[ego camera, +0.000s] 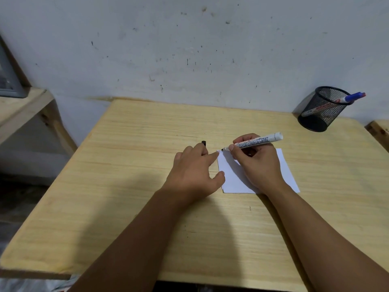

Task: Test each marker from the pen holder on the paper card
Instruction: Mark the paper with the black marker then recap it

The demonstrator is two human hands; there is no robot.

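Observation:
A white paper card (233, 178) lies on the wooden table (147, 186). My right hand (256, 165) grips an uncapped white board marker (254, 141), its black tip touching the card's far left corner, where a small red mark shows. My left hand (194, 171) rests on the table, its fingertips pressing the card's left edge, and it holds a black cap (203, 143) that sticks out past the fingers. A black mesh pen holder (324, 108) stands at the back right with a blue-capped marker (353, 97) and a red one (325, 106) leaning inside.
A stained white wall rises directly behind the table. A wooden shelf frame (25, 106) stands to the left, and another wooden edge (379, 131) shows at the far right. Bare tabletop lies in front of my arms.

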